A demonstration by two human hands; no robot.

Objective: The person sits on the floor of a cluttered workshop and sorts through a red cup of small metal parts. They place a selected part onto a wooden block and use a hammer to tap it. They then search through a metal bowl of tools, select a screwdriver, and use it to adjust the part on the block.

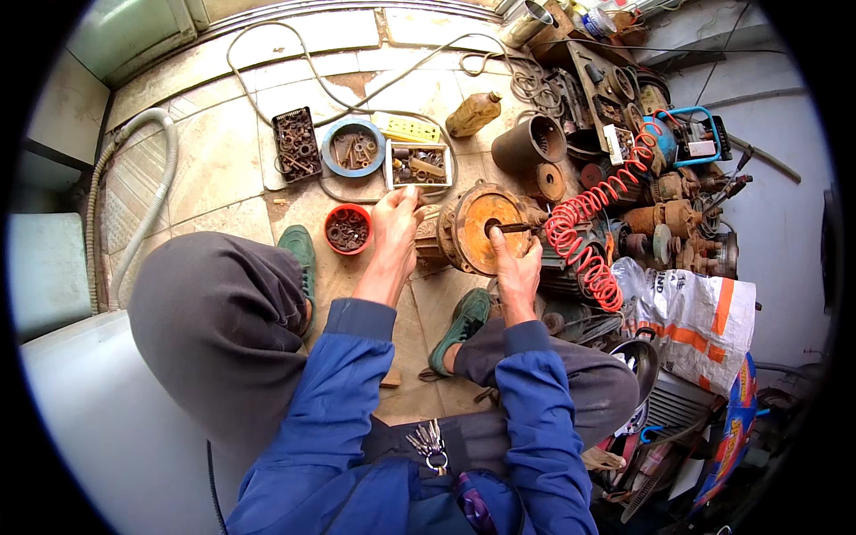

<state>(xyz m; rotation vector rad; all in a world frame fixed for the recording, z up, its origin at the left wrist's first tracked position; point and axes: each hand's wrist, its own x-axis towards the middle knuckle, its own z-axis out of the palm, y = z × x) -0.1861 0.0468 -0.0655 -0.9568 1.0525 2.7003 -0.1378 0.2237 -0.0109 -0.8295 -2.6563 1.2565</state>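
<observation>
Head view: a person worked on a tiled floor [214, 152], two forearms in blue sleeves reaching up from the lower edge.
Grey hose [167, 160]: curved along the far left.
Containers: a black basket [292, 112], a red bowl [347, 251], a blue-rimmed basin [356, 172] and a white box [389, 165] stood left and ahead of the hands, holding rusty hardware.
Left hand [392, 236]: angled up and slightly right, wrist fairly straight, fingers bent; its grip looked narrow, though whether anything was pinched in it could not be told.
Round-faced housing [474, 251]: lay between the hands, orange face upward, its body just right of the left grip and its face directly at the right thumb.
Right hand [517, 272]: pointed upward, thumb by the central hole, fingers bent near the rim; whether its grip held the dark slim piece [514, 227] just above could not be told.
Red coiled hose [562, 236]: hung just right of that hand.
White sack [695, 321]: lay farther right.
</observation>
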